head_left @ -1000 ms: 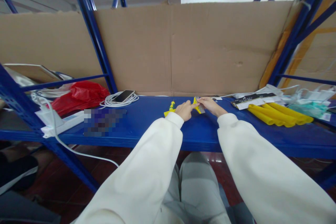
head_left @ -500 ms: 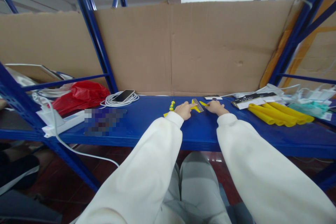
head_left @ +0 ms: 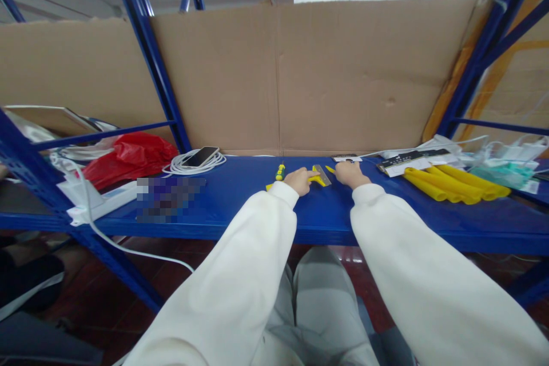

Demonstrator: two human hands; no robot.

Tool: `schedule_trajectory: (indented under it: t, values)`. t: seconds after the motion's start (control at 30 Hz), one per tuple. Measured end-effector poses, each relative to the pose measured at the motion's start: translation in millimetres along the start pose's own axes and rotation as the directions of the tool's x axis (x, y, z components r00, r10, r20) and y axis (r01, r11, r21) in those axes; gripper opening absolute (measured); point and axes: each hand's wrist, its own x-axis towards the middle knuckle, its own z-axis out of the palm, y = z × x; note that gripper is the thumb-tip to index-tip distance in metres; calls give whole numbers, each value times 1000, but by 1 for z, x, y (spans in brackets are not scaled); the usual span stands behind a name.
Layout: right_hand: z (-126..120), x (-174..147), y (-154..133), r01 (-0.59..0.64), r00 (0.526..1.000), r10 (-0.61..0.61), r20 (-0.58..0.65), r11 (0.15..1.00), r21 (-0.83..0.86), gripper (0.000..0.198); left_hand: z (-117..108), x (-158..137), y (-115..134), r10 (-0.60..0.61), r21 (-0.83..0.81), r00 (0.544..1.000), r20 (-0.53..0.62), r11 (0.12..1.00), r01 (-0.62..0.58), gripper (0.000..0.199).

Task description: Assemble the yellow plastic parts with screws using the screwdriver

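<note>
My left hand (head_left: 299,182) is closed on a small yellow scraper (head_left: 318,176), its index finger stretched along the yellow part. The scraper's flat greyish blade points to the right, low over the blue shelf. Just right of the blade, my right hand (head_left: 349,174) is closed on a small yellow pointed piece (head_left: 330,170); most of the piece is hidden by the fingers. A short yellow and dark green tool handle (head_left: 280,172) lies behind my left wrist. Beside my left cuff, the tip of another yellow thing (head_left: 269,187) shows.
A white and black card (head_left: 346,158) lies behind my right hand. Yellow tubes (head_left: 450,184) and packaging (head_left: 412,161) are to the right. On the left are a phone (head_left: 203,156) on a coiled white cable, a red plastic bag (head_left: 132,155) and a power strip (head_left: 111,200). Cardboard (head_left: 334,80) stands behind.
My right hand has turned slightly and its fingers are drawn closer together around the yellow piece. My left hand stays at the scraper. The whole view has shifted a little.
</note>
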Motion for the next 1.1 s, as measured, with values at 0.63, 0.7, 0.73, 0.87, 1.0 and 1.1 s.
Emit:
schedule_trajectory:
  t: [0.63,0.7,0.73,0.87,1.0,1.1]
  values:
    - [6,14,17,-16,939,199,-281,840,543,25,0,0,-1,7,-1,1000,-12,1000,-7,52]
    - [6,15,16,23,927,196,-319,821,570,22,0,0,0,5,6,1000,-5,1000,-5,52]
    - [6,15,16,36,922,197,-332,812,582,20,0,0,0,6,10,1000,-3,1000,-6,53]
    - [7,18,15,47,909,248,-335,737,674,12,0,0,0,7,19,1000,4,1000,-7,55]
    - [7,19,11,30,921,334,-198,446,895,15,0,-1,0,-12,28,1000,-8,1000,13,54]
    - [8,18,8,-3,934,352,-61,180,984,16,0,-1,0,-32,27,999,-21,999,32,53]
